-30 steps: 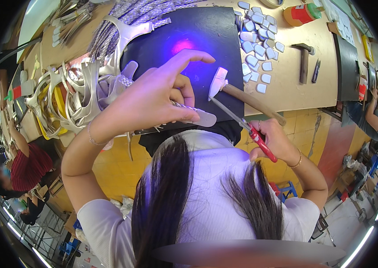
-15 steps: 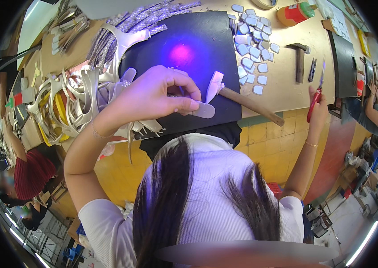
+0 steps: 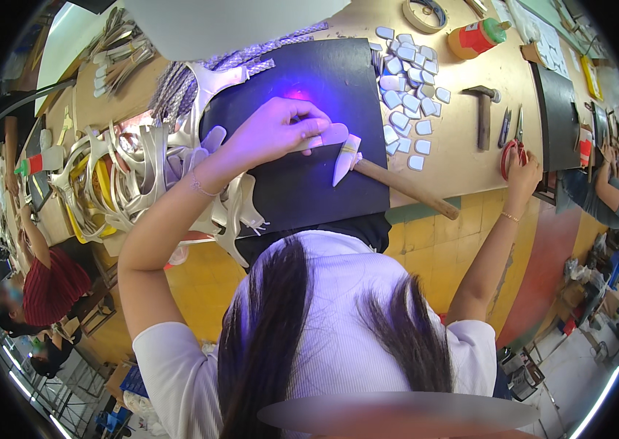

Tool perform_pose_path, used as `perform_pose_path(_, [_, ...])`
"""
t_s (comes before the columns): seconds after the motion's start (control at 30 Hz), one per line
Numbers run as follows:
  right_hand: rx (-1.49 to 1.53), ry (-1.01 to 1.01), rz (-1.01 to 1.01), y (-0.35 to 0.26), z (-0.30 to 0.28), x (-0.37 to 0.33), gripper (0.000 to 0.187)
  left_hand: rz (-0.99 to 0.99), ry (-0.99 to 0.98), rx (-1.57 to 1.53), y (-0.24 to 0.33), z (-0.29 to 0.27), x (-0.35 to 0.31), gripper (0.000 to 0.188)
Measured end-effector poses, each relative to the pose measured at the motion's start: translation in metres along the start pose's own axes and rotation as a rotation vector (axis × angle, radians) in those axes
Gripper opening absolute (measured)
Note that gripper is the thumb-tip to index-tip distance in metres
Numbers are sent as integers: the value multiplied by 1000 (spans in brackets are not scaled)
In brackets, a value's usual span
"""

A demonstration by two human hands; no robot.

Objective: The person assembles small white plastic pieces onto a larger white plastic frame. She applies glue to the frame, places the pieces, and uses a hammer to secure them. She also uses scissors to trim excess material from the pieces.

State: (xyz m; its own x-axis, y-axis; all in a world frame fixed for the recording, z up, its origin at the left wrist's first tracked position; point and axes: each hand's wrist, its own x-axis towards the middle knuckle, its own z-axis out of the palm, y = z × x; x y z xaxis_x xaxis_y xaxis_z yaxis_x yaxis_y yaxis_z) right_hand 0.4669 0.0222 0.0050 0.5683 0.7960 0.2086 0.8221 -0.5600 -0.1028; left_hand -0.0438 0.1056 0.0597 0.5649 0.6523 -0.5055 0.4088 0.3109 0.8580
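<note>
Over the black mat (image 3: pixel 316 69), my left hand (image 3: pixel 280 130) pinches a pale strap piece (image 3: pixel 335 134) with a rounded end. That end sticks out past my fingertips, close to the head of a hammer (image 3: pixel 404 186) lying across the mat's right edge. My fingers hide the rest of the piece. At the right side of the table, my right hand (image 3: pixel 526 174) has its fingers on the red handles of the scissors (image 3: pixel 508 157). The blades point away from me and appear to rest on the tabletop.
Many pale shoe straps (image 3: pixel 145 172) heap left of the mat, with braided strips (image 3: pixel 178 91) behind. Small rounded tabs (image 3: pixel 412 80) lie scattered to its right. Beyond are a second hammer (image 3: pixel 484 121), a dark slim tool (image 3: pixel 504 128), a glue bottle (image 3: pixel 477 38) and a tape roll (image 3: pixel 424 14).
My right hand has brought the scissors down to the tabletop, blades now pointing away. My left hand has shifted slightly left and away, and the rounded end now tilts upward.
</note>
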Motion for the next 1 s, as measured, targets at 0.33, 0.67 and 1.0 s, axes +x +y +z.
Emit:
perform_pose_path(0.33, [442, -465, -852, -210, -44, -159, 47, 382, 361, 663, -32, 13, -2, 50])
perform_pose_path(0.67, [567, -351, -720, -207, -51, -152, 23, 396, 510, 778, -43, 23, -13, 32])
perform_pose_path(1.0, [634, -158, -849, -257, -66, -153, 36, 624, 606, 1242, -61, 42, -12, 22])
